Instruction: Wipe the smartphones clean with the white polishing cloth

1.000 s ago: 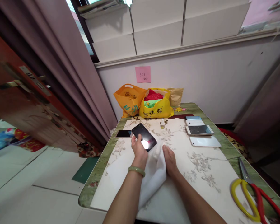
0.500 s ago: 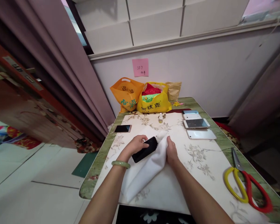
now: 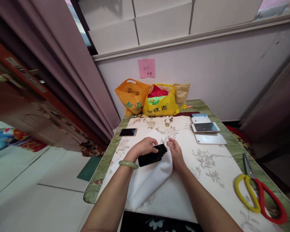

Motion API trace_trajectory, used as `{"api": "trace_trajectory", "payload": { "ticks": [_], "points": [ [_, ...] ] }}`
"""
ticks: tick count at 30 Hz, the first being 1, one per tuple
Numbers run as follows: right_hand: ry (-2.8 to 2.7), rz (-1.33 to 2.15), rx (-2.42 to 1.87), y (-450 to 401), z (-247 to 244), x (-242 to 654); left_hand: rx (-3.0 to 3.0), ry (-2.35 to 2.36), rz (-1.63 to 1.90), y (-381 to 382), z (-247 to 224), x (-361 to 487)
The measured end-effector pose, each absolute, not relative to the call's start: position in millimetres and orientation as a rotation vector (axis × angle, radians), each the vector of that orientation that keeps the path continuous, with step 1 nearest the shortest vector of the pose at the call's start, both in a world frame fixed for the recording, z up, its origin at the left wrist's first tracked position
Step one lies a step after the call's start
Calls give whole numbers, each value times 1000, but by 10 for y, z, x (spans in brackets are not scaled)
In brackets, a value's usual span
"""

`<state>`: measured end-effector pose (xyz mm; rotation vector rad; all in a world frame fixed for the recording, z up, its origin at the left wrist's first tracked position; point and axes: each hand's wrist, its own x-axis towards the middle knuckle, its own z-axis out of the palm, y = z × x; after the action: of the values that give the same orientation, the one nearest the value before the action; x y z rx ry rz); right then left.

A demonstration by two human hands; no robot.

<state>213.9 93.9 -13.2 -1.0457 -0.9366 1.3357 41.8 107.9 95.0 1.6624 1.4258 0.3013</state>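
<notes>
My left hand (image 3: 146,146), with a green bangle (image 3: 128,164) at the wrist, grips a black smartphone (image 3: 148,158) by its upper edge, thumb on the screen. A white cloth (image 3: 157,177) drapes under the phone and down toward me. Its edge overlaps the phone's right end, where my right hand (image 3: 176,153) pinches the cloth between thumb and fingers. The phone's underside is hidden.
Another phone (image 3: 128,132) lies at the left. Several phones (image 3: 206,127) are grouped at the right, above large scissors (image 3: 251,183) with yellow and red handles. A small bottle (image 3: 167,121) stands before the yellow bag (image 3: 159,109) and orange bag (image 3: 132,96).
My right hand has shifted slightly left and up, bringing the cloth's edge over the phone's right end. The phone has turned a little flatter in my left hand.
</notes>
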Motion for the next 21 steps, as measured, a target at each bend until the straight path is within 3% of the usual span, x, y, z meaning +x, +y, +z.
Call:
{"api": "trace_trajectory", "payload": {
  "ticks": [6,13,21],
  "points": [
    [-939,1200,-1075,956,-193,2148,1714,1456,100,1056,999,419],
    [-1398,990,-1006,968,-170,2156,1865,1487,3,1101,1065,424],
    [-1621,1219,-925,947,-153,2199,1925,1583,99,1135,1083,406]
  ]
}}
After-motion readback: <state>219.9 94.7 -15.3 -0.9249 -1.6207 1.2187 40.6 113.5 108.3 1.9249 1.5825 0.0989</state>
